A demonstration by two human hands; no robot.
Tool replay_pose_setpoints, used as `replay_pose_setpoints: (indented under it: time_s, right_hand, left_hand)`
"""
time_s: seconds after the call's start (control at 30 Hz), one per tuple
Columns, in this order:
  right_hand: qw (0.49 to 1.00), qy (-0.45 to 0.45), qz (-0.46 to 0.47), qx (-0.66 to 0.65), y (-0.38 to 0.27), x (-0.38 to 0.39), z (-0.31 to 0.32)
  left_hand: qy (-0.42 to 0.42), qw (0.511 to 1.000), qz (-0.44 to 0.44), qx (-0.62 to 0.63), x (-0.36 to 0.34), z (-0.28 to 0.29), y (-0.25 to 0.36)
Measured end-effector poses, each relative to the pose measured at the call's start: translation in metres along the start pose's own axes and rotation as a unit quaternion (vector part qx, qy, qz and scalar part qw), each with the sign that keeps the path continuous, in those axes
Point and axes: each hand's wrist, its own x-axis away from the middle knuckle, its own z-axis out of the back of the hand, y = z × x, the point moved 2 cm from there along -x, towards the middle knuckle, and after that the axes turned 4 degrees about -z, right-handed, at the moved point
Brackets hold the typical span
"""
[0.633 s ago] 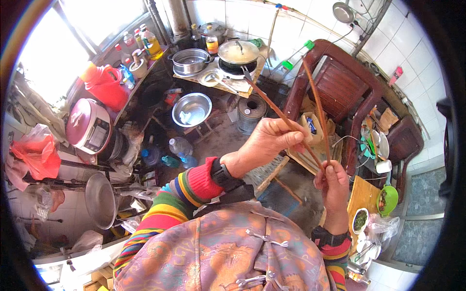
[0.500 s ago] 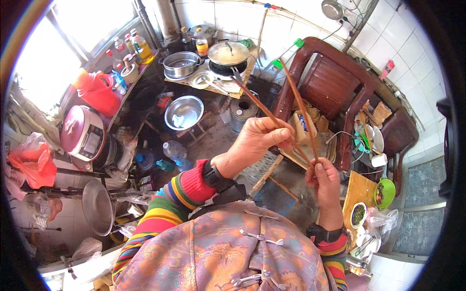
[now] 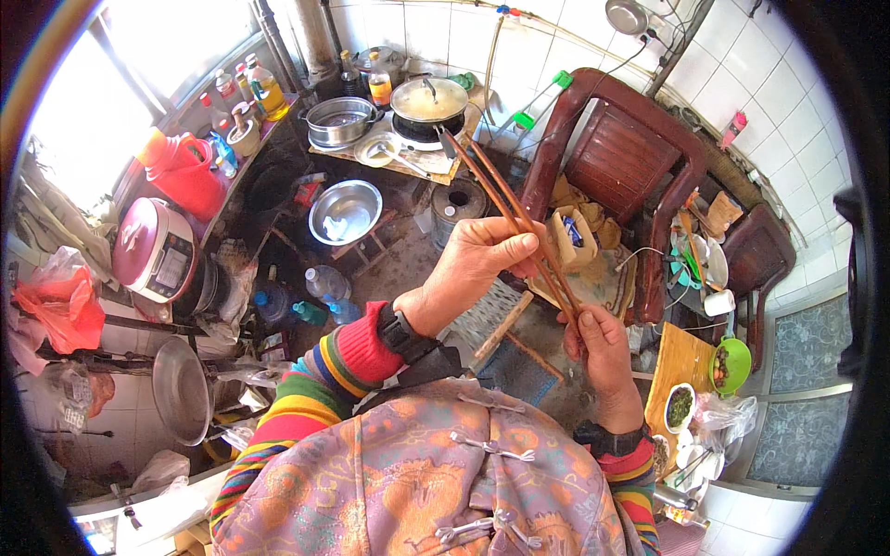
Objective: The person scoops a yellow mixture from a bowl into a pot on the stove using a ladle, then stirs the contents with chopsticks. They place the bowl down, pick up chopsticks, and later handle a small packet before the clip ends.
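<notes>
I hold two long, slender brown sticks (image 3: 502, 188), smooth and wooden-looking, slanting up and away from my chest. My left hand (image 3: 487, 255) pinches them partway along, thumb against the fingers; my right hand (image 3: 601, 347) is closed around their lower ends. My knitted striped sleeves (image 3: 320, 389) show ribbed red cuffs, and my patterned jacket (image 3: 408, 473) has knotted cord fastenings. Half a second ago the sticks spread apart in a V; now they lie nearly side by side, with a narrow gap toward their upper ends, and my right hand has come a little leftward. To the right of the sticks stands the dark red chair (image 3: 607, 157), its frame rounded and glossy around a ridged panel. The wooden board (image 3: 677, 357) has its edge just right of my right hand. Left of my left hand, open grey floor (image 3: 394, 264) reaches toward the round, shiny metal basin (image 3: 357, 199).
</notes>
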Motion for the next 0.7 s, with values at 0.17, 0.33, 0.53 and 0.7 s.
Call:
replay_pose_setpoints:
  time_s: [0.17, 0.33, 0.53, 0.7]
  right_hand:
    - [1.0, -0.005, -0.026, -0.004, -0.001, 0.002, -0.001]
    - [0.999, -0.029, -0.04, -0.007, 0.003, -0.001, -0.003]
    - [0.978, -0.097, 0.106, -0.148, 0.001, -0.015, -0.008]
    - [0.978, -0.094, 0.177, -0.054, -0.001, -0.052, -0.042]
  left_hand:
    - [0.003, 0.999, 0.01, 0.034, 0.004, -0.005, -0.007]
    - [0.014, 0.999, 0.037, 0.024, 0.01, 0.003, -0.015]
    - [0.079, 0.975, 0.03, 0.207, 0.022, 0.029, -0.021]
    - [0.089, 0.957, 0.069, 0.267, 0.031, 0.036, -0.029]
